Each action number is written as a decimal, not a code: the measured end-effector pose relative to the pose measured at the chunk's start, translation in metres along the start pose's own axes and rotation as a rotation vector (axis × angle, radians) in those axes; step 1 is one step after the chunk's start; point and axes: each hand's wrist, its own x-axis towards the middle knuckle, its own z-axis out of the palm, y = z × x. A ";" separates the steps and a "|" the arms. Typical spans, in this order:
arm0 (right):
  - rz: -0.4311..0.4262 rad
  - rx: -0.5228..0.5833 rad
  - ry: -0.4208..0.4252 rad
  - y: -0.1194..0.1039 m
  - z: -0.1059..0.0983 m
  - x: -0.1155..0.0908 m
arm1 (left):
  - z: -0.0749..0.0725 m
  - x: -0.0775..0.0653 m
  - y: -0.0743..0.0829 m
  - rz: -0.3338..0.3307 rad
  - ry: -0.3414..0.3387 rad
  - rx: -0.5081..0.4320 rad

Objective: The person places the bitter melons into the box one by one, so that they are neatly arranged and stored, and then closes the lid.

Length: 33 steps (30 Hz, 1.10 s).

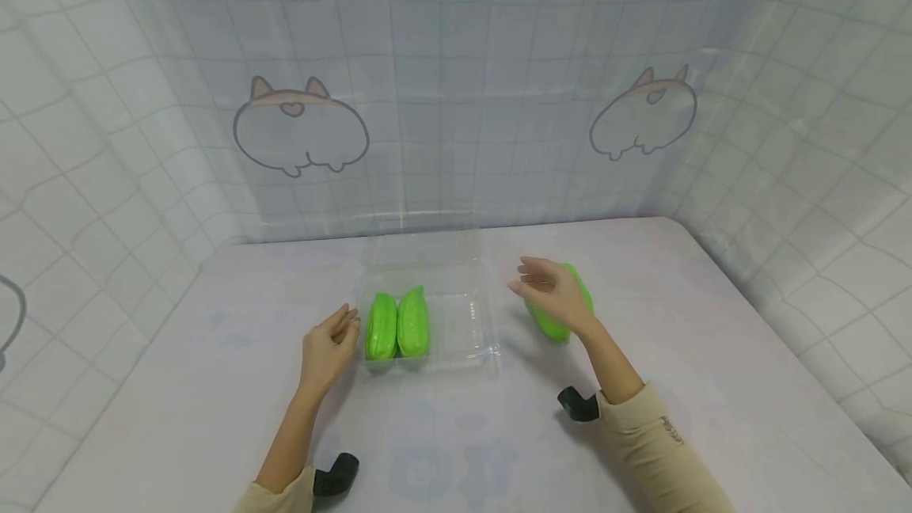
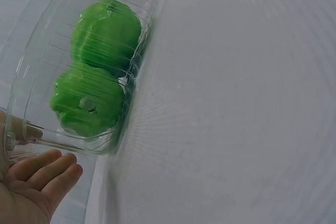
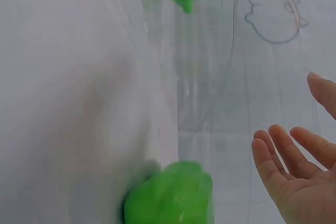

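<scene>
A clear plastic box [image 1: 454, 319] stands mid-table with its lid [image 1: 420, 250] folded back. In its left half two bright green, ridged, gourd-like vegetables [image 1: 381, 328] lie side by side. At the box's left edge is my left hand [image 1: 328, 351], fingers loosely extended; whether they touch the plastic I cannot tell. In the left wrist view the fingers [image 2: 47, 174] hold nothing. A third green gourd-like vegetable [image 1: 552, 328] lies on the table right of the box. My right hand [image 1: 559, 298] hovers over it, partly covering it in the head view, its fingers apart and holding nothing.
The pale table [image 1: 442, 434] meets a tile-patterned sheet [image 1: 442, 101] behind and at both sides. A black wrist mount [image 1: 336, 475] juts from the left sleeve, and another black mount [image 1: 579, 404] from the right sleeve.
</scene>
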 end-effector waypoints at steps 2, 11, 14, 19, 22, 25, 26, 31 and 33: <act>0.000 -0.026 0.015 0.011 -0.005 0.001 | 0.000 0.000 0.000 0.000 0.001 -0.002; 0.025 -0.087 0.054 0.031 -0.032 -0.002 | 0.000 -0.001 0.000 -0.006 -0.009 -0.008; 0.047 -0.093 0.063 0.021 -0.039 -0.006 | -0.001 -0.001 0.001 -0.007 -0.017 -0.012; 0.061 -0.100 0.085 0.022 -0.050 -0.009 | -0.001 -0.002 0.002 -0.007 -0.015 -0.008; 0.068 -0.114 0.098 0.039 -0.055 -0.007 | -0.001 -0.001 0.001 -0.009 -0.011 -0.003; 0.072 -0.124 0.117 0.054 -0.059 -0.006 | -0.001 -0.001 0.002 -0.007 -0.014 -0.004; 0.074 -0.123 0.123 0.057 -0.060 -0.006 | -0.001 -0.001 0.001 -0.007 -0.015 -0.004; 0.085 -0.147 0.162 0.068 -0.066 -0.007 | -0.001 -0.001 0.003 -0.008 -0.016 -0.003; 0.099 -0.151 0.160 0.071 -0.067 -0.006 | -0.001 -0.001 0.002 -0.011 -0.014 -0.003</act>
